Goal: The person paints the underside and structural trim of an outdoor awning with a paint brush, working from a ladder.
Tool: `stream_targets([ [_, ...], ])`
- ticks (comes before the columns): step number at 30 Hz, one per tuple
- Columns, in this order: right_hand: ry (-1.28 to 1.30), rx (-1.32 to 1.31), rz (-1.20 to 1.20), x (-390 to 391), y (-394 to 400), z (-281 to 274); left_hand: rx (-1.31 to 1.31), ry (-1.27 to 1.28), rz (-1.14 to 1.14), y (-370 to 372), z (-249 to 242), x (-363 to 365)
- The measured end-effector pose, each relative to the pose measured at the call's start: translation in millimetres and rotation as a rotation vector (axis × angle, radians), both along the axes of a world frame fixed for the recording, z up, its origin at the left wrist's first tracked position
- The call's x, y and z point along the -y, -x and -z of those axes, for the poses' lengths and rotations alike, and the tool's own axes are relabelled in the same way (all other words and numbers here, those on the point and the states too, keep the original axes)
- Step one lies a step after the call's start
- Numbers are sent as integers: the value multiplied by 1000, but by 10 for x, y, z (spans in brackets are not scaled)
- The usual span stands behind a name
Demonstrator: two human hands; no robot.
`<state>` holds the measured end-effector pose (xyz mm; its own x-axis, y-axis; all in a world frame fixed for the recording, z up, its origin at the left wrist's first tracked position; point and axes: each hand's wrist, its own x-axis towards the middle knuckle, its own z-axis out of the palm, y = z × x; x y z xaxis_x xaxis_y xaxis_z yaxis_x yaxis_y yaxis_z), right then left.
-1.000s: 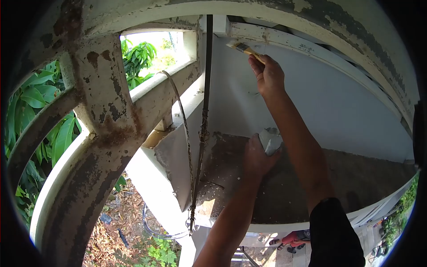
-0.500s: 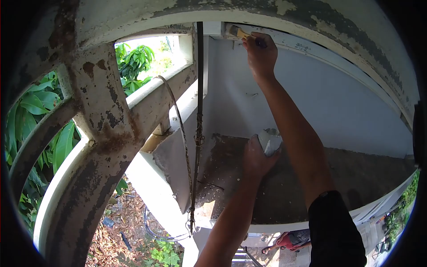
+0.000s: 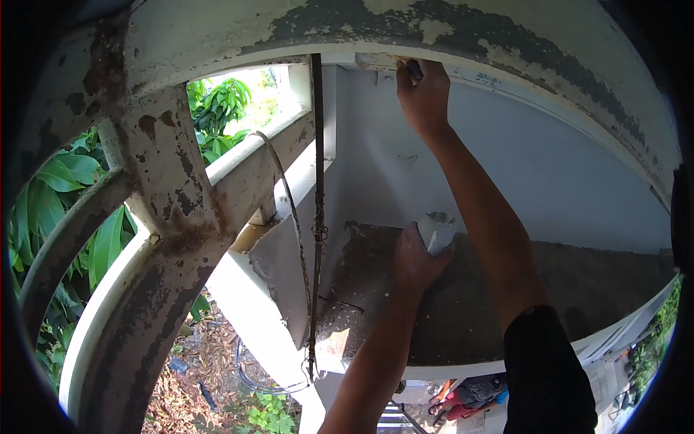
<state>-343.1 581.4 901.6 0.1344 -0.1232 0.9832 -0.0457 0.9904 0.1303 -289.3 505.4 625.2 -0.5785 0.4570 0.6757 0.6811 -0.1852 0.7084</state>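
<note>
My right hand [image 3: 425,98] is raised at the upper middle, closed round the handle of a paintbrush [image 3: 414,69]. The brush head is mostly hidden behind the edge of the peeling arched beam [image 3: 347,23]. Below it, my left hand [image 3: 418,259] grips a whitish cup [image 3: 437,232] with a rough, paint-smeared rim. What the cup holds cannot be made out. A pale wall [image 3: 491,159] rises behind both hands, and a dark, speckled ledge [image 3: 463,318] lies beneath the cup.
A peeling lattice frame [image 3: 170,166] fills the left side, with foliage [image 3: 65,173] beyond. A dark vertical rod [image 3: 318,145] and a bent wire [image 3: 289,195] hang left of my hands. Far below, a person [image 3: 473,396] is partly visible near the ground.
The view has tilted slightly, so the arched beam sits lower and covers the brush head that showed before. My left hand keeps its hold on the cup. More of the person below shows.
</note>
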Motion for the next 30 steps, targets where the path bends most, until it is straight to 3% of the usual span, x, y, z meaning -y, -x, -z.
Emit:
stream_targets([
  [1,0,-2,0,-8,-13,15,-2,0,0,0,5,0],
  [3,-291,165,120,35,-83,54,-2,-10,-5,2,-6,13],
  [4,-293,165,118,18,-101,51,-1,-12,-7,3,-8,21],
  [6,-342,448,273,-98,-179,53,14,22,3,-4,-13,33],
  [10,-418,552,461,-193,-584,-84,16,19,-2,5,-4,19],
  [12,-359,728,573,-126,-822,-160,2,9,21,14,6,8],
  [18,-533,649,508,-87,-538,-357,-33,13,0,11,19,2],
  [22,-502,677,553,-107,-589,-394,-43,22,7,41,22,4],
  [24,-324,690,641,-136,-811,-392,-58,10,-6,36,28,-3],
  [28,-417,621,676,-147,-814,-379,-37,76,-30,-3,20,-7],
  [30,-597,536,471,-282,-520,-440,-40,90,-7,-6,-19,39],
])
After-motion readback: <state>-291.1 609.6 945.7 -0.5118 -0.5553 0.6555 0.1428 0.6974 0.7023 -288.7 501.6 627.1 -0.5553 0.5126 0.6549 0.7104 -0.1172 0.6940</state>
